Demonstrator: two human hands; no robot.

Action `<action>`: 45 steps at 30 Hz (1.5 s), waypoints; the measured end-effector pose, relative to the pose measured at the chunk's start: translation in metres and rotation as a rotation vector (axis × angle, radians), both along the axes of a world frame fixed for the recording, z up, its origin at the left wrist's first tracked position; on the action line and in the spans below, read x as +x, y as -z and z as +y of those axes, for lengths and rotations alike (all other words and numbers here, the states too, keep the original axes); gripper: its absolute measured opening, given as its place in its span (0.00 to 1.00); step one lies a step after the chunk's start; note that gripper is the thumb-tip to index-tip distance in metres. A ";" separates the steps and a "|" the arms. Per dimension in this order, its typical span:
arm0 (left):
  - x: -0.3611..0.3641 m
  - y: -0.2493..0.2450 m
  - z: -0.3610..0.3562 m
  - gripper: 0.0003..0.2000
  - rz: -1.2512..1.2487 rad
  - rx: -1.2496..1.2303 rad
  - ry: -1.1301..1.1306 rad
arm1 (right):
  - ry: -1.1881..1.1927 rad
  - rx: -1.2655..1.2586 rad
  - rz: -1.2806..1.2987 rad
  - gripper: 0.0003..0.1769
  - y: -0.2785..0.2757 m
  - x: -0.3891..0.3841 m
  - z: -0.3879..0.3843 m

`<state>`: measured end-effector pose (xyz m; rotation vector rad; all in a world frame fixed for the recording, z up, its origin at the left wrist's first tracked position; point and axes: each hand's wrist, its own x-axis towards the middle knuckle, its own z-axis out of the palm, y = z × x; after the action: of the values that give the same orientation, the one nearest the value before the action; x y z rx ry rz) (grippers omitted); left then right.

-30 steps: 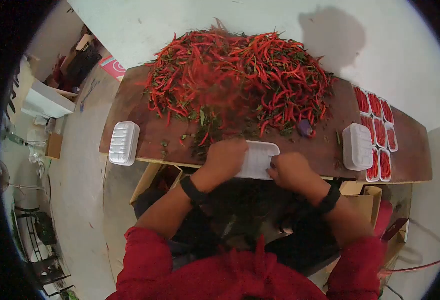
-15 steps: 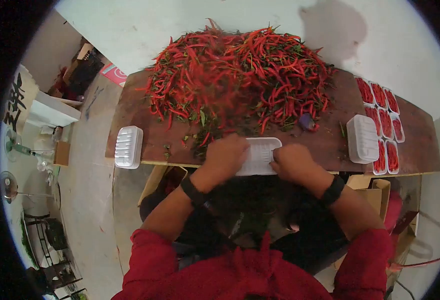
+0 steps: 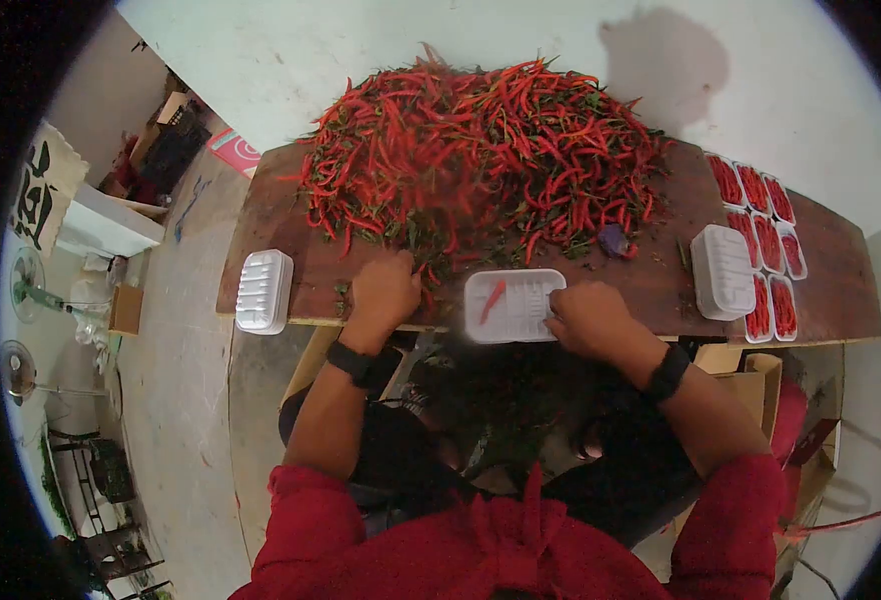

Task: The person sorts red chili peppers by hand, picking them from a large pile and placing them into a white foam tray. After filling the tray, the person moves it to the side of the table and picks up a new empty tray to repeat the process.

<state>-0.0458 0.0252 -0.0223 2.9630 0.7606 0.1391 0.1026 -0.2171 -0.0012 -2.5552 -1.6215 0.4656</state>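
Observation:
A white plastic tray [image 3: 523, 312] lies at the table's front edge with one red chili pepper [image 3: 493, 298] in its left part. My right hand [image 3: 593, 316] pinches the tray's right rim between curled fingers. To the left of the tray, my left hand [image 3: 385, 290] is at the front of the chili pile [image 3: 481, 150], by some loose stems and leaves. Its fingers are curled and partly hidden, and whatever they may hold does not show. The pile is a broad heap of red chilies mixed with green leaves.
A stack of upturned white trays [image 3: 265, 292] stands on the left, another white stack [image 3: 725, 272] on the right. Beyond it are several chili-filled trays [image 3: 767, 242]. A purple object [image 3: 615, 240] lies by the pile on the brown table [image 3: 676, 300]. Cardboard boxes [image 3: 751, 385] sit below.
My left hand has left the tray and moved left to the front of the pile. A red chili now shows inside the tray. My right hand stays at the tray's right rim.

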 end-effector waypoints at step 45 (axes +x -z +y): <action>0.006 -0.024 -0.072 0.07 -0.347 -0.551 0.478 | 0.025 0.540 0.099 0.04 -0.013 -0.021 0.005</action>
<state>-0.0394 -0.0473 0.0013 2.4067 0.0235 0.3354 0.0820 -0.2124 0.0120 -2.1120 -1.4355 0.1210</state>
